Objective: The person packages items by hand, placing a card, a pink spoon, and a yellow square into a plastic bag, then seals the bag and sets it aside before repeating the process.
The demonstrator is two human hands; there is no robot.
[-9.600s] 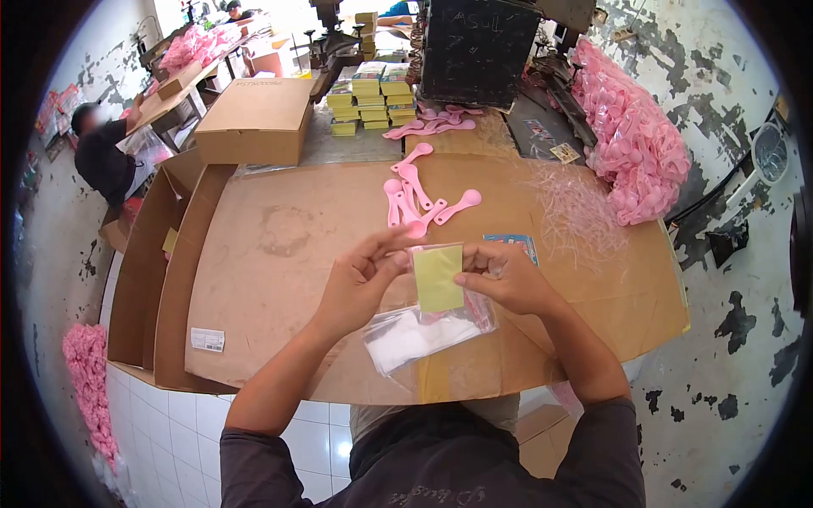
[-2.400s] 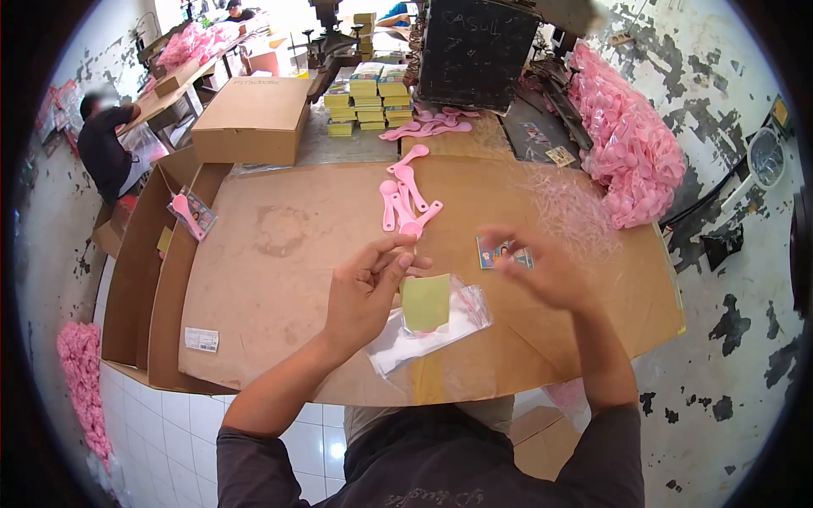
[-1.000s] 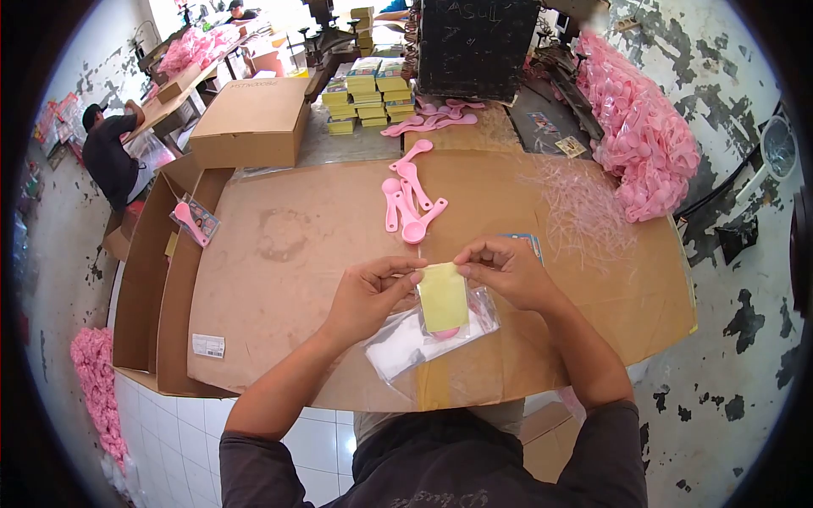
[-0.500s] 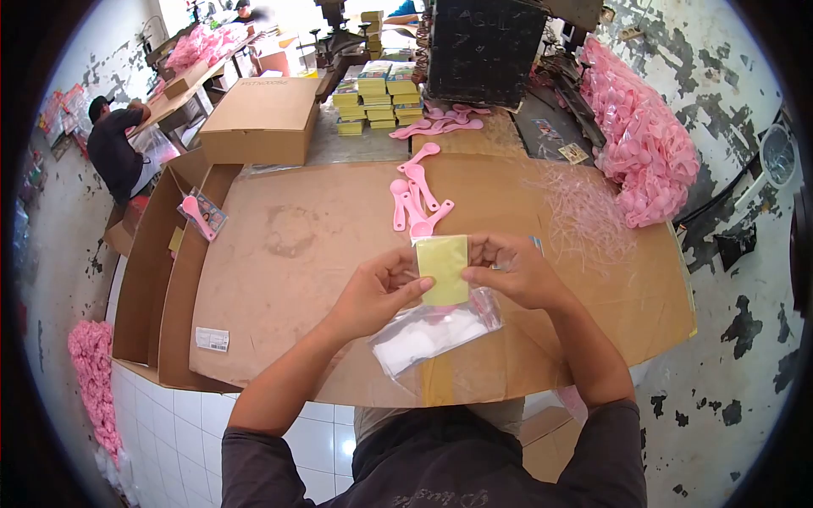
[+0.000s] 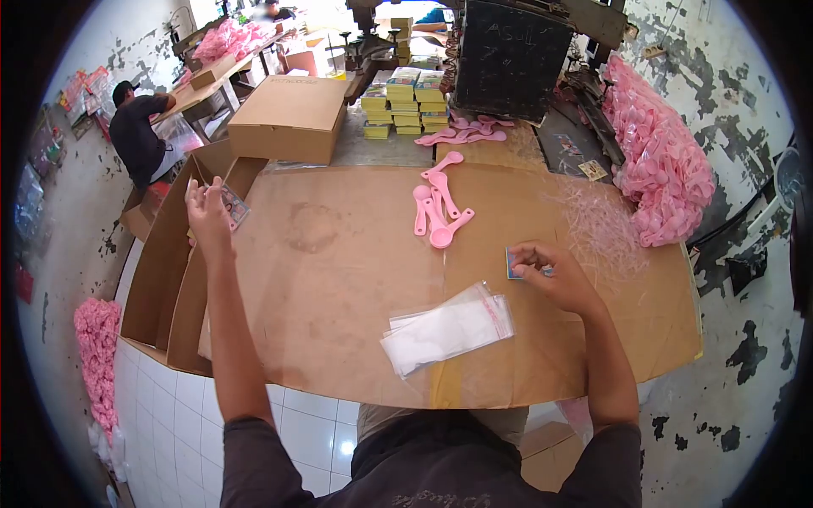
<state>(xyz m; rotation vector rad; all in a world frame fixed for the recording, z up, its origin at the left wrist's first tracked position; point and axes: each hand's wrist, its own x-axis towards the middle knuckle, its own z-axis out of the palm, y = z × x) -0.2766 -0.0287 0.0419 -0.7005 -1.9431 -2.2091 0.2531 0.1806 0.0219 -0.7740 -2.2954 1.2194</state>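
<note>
My left hand [image 5: 209, 212] is raised over the left cardboard box's edge, fingers apart, with nothing visible in them. Beside it, a clear packet with a printed card [image 5: 234, 207] lies at the table's left edge, partly hidden by the hand. My right hand [image 5: 549, 273] has its fingers curled over a small printed card [image 5: 511, 263] on the table, hiding most of it. Between my arms lie clear plastic bags [image 5: 447, 332] with white inside, overlapping. Farther up the table is a loose group of pink measuring spoons [image 5: 439, 237].
An open cardboard box [image 5: 169, 313] flanks the table's left side. Behind are a closed carton [image 5: 288, 118], stacked cards [image 5: 405, 106] and a black machine [image 5: 508, 63]. Pink bagged spoons [image 5: 660, 161] and plastic strips [image 5: 597, 220] lie right. Another person [image 5: 140, 135] works at far left.
My hands have parted. The left moved from the yellow-backed card to the box at the left; the right moved right onto the small card. The yellow-backed card is no longer visible in front of me.
</note>
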